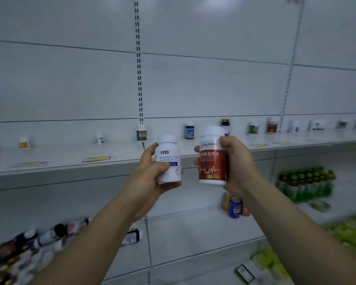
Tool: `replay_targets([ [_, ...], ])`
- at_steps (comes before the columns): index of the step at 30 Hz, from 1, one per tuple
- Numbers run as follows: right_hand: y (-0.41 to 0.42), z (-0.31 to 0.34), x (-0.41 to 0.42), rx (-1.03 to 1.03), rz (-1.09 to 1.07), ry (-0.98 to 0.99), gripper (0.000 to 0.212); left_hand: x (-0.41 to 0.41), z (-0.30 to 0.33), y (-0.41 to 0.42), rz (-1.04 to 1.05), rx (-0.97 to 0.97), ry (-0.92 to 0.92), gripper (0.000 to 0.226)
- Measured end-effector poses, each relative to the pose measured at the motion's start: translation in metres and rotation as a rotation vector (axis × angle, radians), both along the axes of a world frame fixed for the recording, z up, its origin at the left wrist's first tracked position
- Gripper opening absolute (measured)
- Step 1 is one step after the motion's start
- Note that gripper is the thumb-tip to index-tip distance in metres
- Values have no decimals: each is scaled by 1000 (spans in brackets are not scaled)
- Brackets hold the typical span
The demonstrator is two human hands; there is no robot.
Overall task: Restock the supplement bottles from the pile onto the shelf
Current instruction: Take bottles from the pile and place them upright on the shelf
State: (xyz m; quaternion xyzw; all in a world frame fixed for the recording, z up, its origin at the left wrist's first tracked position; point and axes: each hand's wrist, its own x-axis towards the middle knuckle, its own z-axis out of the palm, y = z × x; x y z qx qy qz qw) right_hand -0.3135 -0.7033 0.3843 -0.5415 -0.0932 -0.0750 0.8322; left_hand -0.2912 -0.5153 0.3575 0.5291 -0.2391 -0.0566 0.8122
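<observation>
A small white plastic bottle with a pale label (168,161) is gripped upright in the left hand (150,177). A taller white bottle with a red label (212,159) is gripped in the right hand (237,163). Both labels are turned forward, likely to be matched to places on the long white shelf (70,163) behind. More bottles are heaped in a blurry pile (19,254) lower left.

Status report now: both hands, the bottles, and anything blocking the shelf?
Left hand grips white bottle; right hand grips red bottle. Both upright, in front of the shelf. Shelf front row bare; nothing blocking.
</observation>
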Motion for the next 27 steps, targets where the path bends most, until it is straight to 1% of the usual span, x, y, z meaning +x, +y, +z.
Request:
replay_targets([
  [2,-35,-2,-11,-33,-58,8,42,2,0,-40,-63,-7,8,48],
  [4,-68,-3,-18,-116,-143,-12,50,5,0,-78,-150,-38,33,48],
  [5,-83,-3,-20,-165,-190,-39,46,7,0,-96,-201,-59,51,48],
  [7,-114,-5,-19,-223,-277,-80,29,13,1,-130,-296,-95,84,50],
  [8,-128,-7,-17,-244,-321,-89,26,18,0,-146,-334,-104,94,50],
  [11,-173,-15,-6,-305,-464,-97,26,38,-4,-191,-429,-99,116,48],
  [15,-233,-22,21,-272,-586,-68,25,79,-14,-255,-458,-18,74,51],
  [19,-291,-20,55,-175,-616,17,17,126,-18,-324,-433,72,32,53],
  [24,-361,-14,84,-203,-747,79,23,168,-11,-414,-516,108,-8,55],
  [27,-408,-10,92,-195,-814,96,22,182,-9,-468,-542,123,-20,56],
])
